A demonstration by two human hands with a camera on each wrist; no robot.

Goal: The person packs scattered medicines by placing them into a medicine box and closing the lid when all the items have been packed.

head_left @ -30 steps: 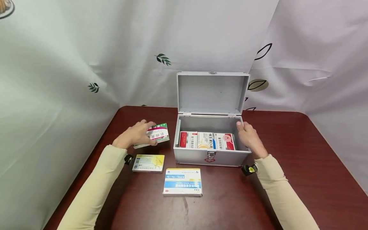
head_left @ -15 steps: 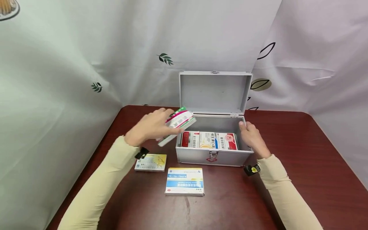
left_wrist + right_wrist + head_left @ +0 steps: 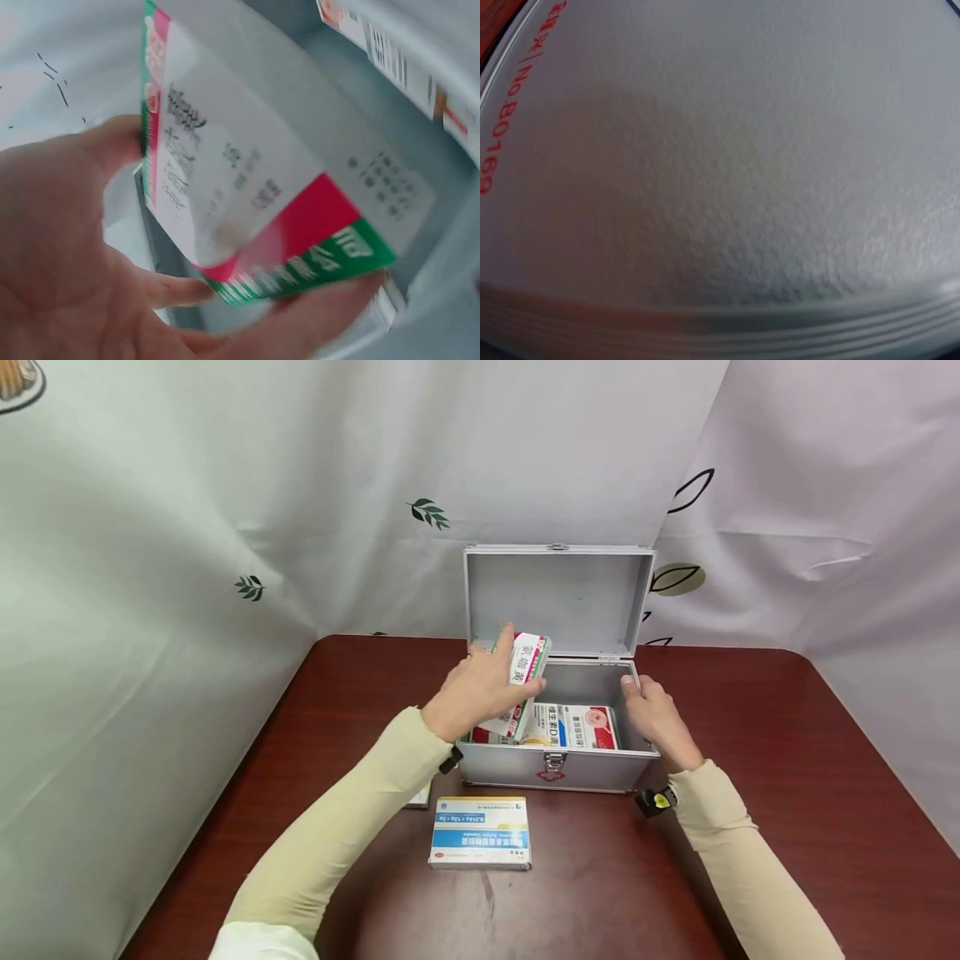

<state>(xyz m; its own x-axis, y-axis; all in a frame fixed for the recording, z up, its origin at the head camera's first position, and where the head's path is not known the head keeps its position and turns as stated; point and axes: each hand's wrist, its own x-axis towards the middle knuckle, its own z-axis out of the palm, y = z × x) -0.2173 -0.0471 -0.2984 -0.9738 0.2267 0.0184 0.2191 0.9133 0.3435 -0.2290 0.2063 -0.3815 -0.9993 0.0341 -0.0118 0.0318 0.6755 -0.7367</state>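
My left hand (image 3: 480,689) holds a white, green and pink medicine box (image 3: 529,658), tilted, over the left part of an open silver metal case (image 3: 502,767). In the left wrist view the thumb and fingers grip this medicine box (image 3: 225,165) by its edges. Inside the case stand several medicine boxes (image 3: 592,727) in a row along the front; the held box partly hides the left ones. My right hand (image 3: 654,720) grips the case's right rim, thumb over the edge. The right wrist view shows only the case's textured side (image 3: 727,165) with red print.
A white and blue medicine box (image 3: 480,832) lies flat on the dark red table (image 3: 765,760) in front of the case. Left of it, a yellow and white box (image 3: 422,797) is mostly covered by the left arm. The case's raised lid (image 3: 558,602) stands behind, before a hanging curtain (image 3: 337,485).
My left hand has lifted the green and pink medicine box from the table's left side and carried it right, over the case, turning it more upright. The right hand stays on the rim.
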